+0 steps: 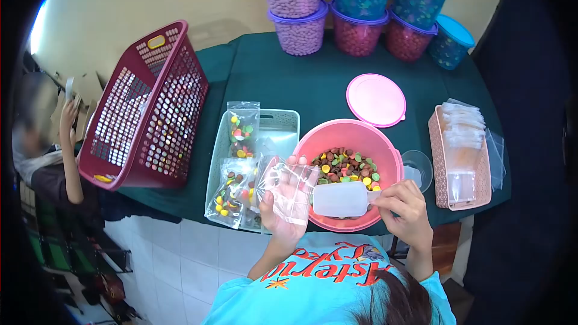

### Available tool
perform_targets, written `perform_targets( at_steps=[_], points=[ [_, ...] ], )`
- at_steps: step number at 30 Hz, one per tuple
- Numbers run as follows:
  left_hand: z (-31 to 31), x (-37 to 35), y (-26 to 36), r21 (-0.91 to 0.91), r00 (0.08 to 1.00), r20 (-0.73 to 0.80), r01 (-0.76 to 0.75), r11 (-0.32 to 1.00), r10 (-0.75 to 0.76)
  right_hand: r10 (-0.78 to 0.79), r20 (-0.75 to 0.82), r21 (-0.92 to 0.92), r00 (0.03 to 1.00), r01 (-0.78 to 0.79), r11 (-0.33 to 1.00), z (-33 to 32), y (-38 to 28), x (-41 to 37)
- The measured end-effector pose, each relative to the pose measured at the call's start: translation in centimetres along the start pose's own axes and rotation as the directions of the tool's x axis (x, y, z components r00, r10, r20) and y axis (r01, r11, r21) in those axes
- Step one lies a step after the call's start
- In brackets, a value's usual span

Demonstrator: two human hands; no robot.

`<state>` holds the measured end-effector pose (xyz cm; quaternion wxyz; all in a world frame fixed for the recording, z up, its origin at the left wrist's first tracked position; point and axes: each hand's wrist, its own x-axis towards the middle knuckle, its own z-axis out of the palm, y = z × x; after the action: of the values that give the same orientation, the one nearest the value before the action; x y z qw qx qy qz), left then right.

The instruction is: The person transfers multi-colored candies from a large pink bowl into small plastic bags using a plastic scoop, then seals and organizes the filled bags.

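Note:
My left hand [277,219] holds a clear plastic bag [299,195], thumb on one side and fingers behind it. The bag looks empty. Pinched by its handle in my right hand [407,209] is a white scoop [340,199], level over the near part of a pink bowl [390,144]. Brown, green, yellow and red candies [344,162] lie in the bowl. Whatever the scoop contains, if anything, I cannot make out. Left of the bowl, a pale tray [293,118] bears filled bags of candies [227,195], close to my left hand.
A maroon basket [135,120] stands at the left. Lidded tubs [359,0] are stacked at the back, before a pink lid [376,100]. At right are a clear round container [423,165] and a pink basket [460,195] of plastic bags. Another person's arm [70,156] shows far left.

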<state>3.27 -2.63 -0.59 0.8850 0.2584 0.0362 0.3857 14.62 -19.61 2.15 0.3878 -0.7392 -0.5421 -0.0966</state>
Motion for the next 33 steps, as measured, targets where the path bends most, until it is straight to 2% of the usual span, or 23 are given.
perform_targets(
  at_steps=[8, 17, 19, 22, 26, 28, 29, 31, 32, 33],
  points=[
    [0.0, 1.4, -0.3, 0.054, 0.993, 0.089, 0.078, 0.995, -0.083, 0.076, -0.097, -0.058, 0.992, -0.082, 0.995, 0.5, -1.1, -1.1],
    [0.8, 2.2, -0.7, 0.144, 0.929, 0.180, 0.301, 0.943, -0.324, 0.058, -0.151, -0.091, 0.987, -0.072, 0.993, 1.3, -1.7, -1.2],
    [0.5, 2.6, -0.6, 0.043, 0.904, 0.183, 0.386, 0.922, -0.387, 0.052, -0.147, -0.081, 0.988, -0.064, 0.995, 1.6, -1.6, -1.2],
    [0.0, 2.7, -0.6, -0.061, 0.898, 0.190, 0.415, 0.908, -0.398, 0.043, -0.109, -0.046, 0.993, -0.048, 0.998, 2.1, -1.4, -1.2],
    [-0.2, 2.6, -0.6, -0.128, 0.910, 0.215, 0.386, 0.914, -0.355, 0.059, -0.066, 0.020, 0.996, -0.057, 0.998, 2.7, -1.2, -1.0],
    [-0.2, 2.3, -0.6, 0.036, 0.949, 0.064, 0.307, 0.951, -0.309, 0.056, -0.047, 0.054, 0.997, -0.053, 0.997, 2.8, -0.9, -0.9],
    [-0.5, 2.2, -0.6, 0.033, 0.956, 0.052, 0.287, 0.957, -0.288, 0.077, -0.026, 0.085, 0.997, -0.074, 0.994, 2.9, -0.7, -0.7],
    [-1.3, 1.9, -0.5, 0.238, 0.957, -0.002, 0.283, 0.929, -0.290, 0.074, 0.010, 0.129, 0.997, -0.075, 0.989, 3.0, -0.4, -0.5],
    [-1.5, 1.8, -0.5, 0.236, 0.964, -0.013, 0.260, 0.936, -0.265, 0.076, 0.012, 0.148, 0.997, -0.077, 0.986, 3.2, -0.2, -0.5],
    [-1.6, 1.7, -0.4, 0.203, 0.974, 0.073, 0.196, 0.959, -0.215, 0.078, 0.014, 0.169, 0.997, -0.079, 0.982, 3.3, 0.0, -0.4]
  ],
)
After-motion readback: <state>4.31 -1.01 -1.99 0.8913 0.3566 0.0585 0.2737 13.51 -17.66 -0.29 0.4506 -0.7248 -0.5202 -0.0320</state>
